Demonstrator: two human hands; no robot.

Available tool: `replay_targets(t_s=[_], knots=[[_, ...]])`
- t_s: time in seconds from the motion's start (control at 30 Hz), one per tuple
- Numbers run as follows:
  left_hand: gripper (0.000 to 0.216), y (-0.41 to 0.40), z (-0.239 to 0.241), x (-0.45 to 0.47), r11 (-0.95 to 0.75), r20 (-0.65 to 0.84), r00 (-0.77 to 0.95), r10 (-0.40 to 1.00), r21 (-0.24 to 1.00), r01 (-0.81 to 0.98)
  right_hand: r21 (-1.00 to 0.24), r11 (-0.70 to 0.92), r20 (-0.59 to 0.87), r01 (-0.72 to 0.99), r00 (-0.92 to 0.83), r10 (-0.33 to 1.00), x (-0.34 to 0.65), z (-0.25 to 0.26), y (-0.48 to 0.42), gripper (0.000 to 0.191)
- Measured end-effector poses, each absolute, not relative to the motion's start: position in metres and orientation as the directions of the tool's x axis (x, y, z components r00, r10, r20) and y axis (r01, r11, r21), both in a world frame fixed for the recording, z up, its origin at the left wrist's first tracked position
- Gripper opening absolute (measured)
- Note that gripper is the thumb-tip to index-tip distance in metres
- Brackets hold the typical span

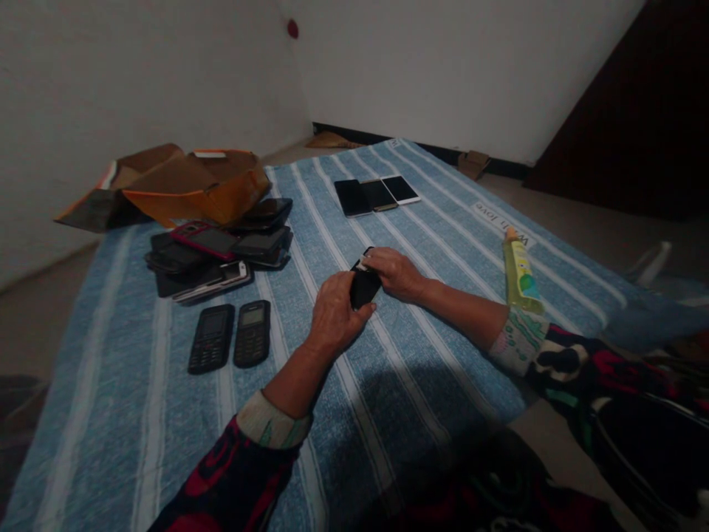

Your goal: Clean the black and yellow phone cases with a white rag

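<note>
A black phone [364, 290] is lying slantwise between the two hands near the middle of the frame, its upper end pointing up and to the right. The left hand [333, 314] is gripping it from the left: the fingers are closing along its left edge, and the thumb is reaching under its lower end, so the phone is sitting between them. The right hand [397, 273] is coming in from the right, its fingers bending over the upper part of the phone and pinching a small pale scrap [362, 263] against it; what the scrap is, I cannot tell.

Around them a blue striped cloth [310, 214] is covering the table. Left of the hands, two keypad phones [252, 334] are lying side by side, just apart, with their screens facing up. Above these, a pile [213, 255] of phones is spreading in a loose heap, and an open orange box [202, 196] is standing right behind it at the upper left. Above the hands, three flat devices [379, 194] are lying in a row, the rightmost showing a white frame. At the right, a bottle [522, 273] of yellowish liquid is lying near the right sleeve [519, 340].
</note>
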State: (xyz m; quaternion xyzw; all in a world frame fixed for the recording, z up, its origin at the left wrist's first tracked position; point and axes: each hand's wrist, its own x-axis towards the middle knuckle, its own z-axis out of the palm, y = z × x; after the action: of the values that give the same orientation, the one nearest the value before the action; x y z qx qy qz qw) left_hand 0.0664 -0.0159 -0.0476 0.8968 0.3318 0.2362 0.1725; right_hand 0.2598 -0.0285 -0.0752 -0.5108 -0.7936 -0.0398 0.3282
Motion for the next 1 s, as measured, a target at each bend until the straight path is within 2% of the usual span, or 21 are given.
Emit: replay_targets(t_s=[0.2,0.4,0.53,0.67,0.83,1.0], knots=[[0.056,-0.016,-0.052,0.067,-0.705,0.347,0.633,0.692,0.514,0.489,-0.306,0.541,0.496,0.783,-0.354,0.793,0.242,-0.069,-0.038,0.032],[0.062,-0.016,-0.058,0.058,-0.718,0.386,0.617,0.686,0.498,0.487,-0.318,0.442,0.332,0.838,-0.338,0.880,0.250,-0.058,-0.043,0.050],[0.059,-0.020,-0.054,0.049,-0.704,0.362,0.616,0.700,0.493,0.511,-0.329,0.286,0.226,0.900,-0.219,0.949,0.260,-0.051,-0.044,0.050],[0.054,-0.023,-0.052,0.045,-0.703,0.361,0.615,0.701,0.491,0.514,-0.327,0.226,0.257,0.918,-0.144,0.956,0.255,-0.047,-0.046,0.036],[0.059,-0.022,-0.058,0.045,-0.704,0.407,0.580,0.706,0.493,0.511,-0.369,0.349,0.303,0.861,-0.244,0.921,0.228,-0.053,-0.052,0.033],[0.059,-0.023,-0.059,0.043,-0.720,0.448,0.569,0.689,0.508,0.472,-0.429,0.498,0.315,0.754,-0.392,0.864,0.217,-0.059,-0.054,0.053]])
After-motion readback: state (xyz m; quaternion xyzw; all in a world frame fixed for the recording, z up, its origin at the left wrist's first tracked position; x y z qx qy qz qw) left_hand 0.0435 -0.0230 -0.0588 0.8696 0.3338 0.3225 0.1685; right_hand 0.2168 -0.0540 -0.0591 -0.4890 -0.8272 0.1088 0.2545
